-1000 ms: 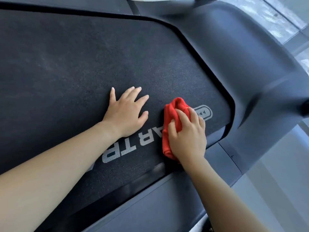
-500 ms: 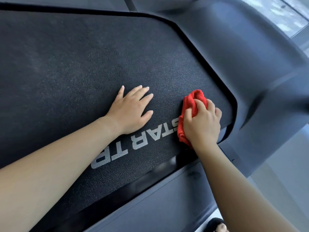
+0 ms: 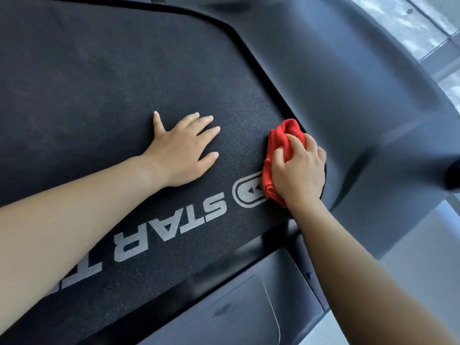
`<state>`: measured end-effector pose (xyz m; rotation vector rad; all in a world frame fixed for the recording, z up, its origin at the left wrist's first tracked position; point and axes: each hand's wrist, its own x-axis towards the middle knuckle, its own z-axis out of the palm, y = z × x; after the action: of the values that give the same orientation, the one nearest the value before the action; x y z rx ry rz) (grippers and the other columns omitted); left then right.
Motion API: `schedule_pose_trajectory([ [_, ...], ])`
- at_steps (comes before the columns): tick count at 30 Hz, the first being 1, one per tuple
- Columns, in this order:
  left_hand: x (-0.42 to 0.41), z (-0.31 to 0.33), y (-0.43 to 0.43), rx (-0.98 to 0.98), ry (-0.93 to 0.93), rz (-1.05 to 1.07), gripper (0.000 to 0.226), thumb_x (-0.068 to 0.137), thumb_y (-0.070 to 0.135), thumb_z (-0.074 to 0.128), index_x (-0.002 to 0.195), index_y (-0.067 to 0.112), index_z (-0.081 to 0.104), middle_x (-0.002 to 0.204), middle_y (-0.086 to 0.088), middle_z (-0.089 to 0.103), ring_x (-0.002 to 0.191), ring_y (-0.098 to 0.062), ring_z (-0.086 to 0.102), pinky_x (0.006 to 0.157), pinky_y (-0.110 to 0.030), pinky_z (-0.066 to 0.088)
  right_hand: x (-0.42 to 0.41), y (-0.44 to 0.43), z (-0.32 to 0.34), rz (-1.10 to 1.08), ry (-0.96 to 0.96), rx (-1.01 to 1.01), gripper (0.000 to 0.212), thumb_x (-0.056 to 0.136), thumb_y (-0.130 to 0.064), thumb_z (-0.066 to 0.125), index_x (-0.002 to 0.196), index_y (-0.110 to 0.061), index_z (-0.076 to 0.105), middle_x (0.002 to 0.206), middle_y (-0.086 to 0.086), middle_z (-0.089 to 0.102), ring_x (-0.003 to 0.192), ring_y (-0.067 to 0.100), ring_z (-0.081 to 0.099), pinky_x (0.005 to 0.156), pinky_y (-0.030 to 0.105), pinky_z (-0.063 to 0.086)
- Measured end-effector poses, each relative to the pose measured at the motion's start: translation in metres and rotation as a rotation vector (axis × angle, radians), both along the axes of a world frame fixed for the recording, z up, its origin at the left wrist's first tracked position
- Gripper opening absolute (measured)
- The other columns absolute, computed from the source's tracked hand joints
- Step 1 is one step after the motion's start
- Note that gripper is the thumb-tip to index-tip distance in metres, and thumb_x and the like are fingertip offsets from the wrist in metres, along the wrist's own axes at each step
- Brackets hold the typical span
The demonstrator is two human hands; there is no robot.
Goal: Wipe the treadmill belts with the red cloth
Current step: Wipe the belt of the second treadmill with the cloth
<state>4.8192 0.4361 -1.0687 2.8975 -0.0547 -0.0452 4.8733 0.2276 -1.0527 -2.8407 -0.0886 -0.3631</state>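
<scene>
The dark textured treadmill belt (image 3: 104,100) fills most of the view, with silver lettering and an oval logo (image 3: 249,191) printed on it. My right hand (image 3: 300,170) grips the bunched red cloth (image 3: 280,143) and presses it on the belt at its right corner, beside the logo. The cloth's lower part is hidden under my palm. Flat on the belt to the left lies my left hand (image 3: 184,150), fingers spread, holding nothing.
The grey plastic motor cover (image 3: 348,95) curves around the belt's right end. A grey side rail (image 3: 236,307) runs along the belt's near edge. Pale floor (image 3: 423,245) shows at the right.
My right hand has slid the red cloth to the right, off the logo and toward the belt's corner by the cover. The oval logo is now uncovered. My left hand stays flat.
</scene>
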Motion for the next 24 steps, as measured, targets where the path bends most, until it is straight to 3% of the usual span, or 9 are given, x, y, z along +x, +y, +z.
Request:
schedule_pose_trajectory([
  [7,0.062,-0.002,0.004,0.026,-0.033,-0.045,0.061,0.093,0.052,0.032,0.148,0.031,0.019,0.158,0.008,0.011,0.145,-0.012,0.006,0.114,-0.058,0.008,0.061,0.007,-0.002,0.352,-0.027,-0.022,0.035,0.089,-0.033,0.049,0.123,-0.032,0.059,0.14,-0.006,0.045,0.126,0.024,0.037,0.095,0.028,0.031],
  [17,0.136,-0.005,0.054,-0.073,-0.106,0.375,0.052,0.096,0.045,0.036,0.144,0.026,0.032,0.155,0.004,0.022,0.144,-0.014,0.014,0.115,-0.054,0.004,0.156,0.085,-0.003,0.474,-0.023,0.03,0.037,0.09,-0.035,0.048,0.126,-0.033,0.057,0.14,-0.008,0.045,0.127,0.023,0.034,0.094,0.026,0.03],
  [24,0.166,-0.012,0.069,-0.067,-0.14,0.426,0.053,0.093,0.048,0.036,0.144,0.034,0.03,0.155,0.007,0.019,0.144,-0.01,0.01,0.115,-0.052,0.0,0.229,0.132,-0.005,0.606,-0.041,0.02,0.038,0.091,-0.035,0.047,0.127,-0.032,0.057,0.141,-0.007,0.045,0.127,0.025,0.036,0.093,0.027,0.031],
])
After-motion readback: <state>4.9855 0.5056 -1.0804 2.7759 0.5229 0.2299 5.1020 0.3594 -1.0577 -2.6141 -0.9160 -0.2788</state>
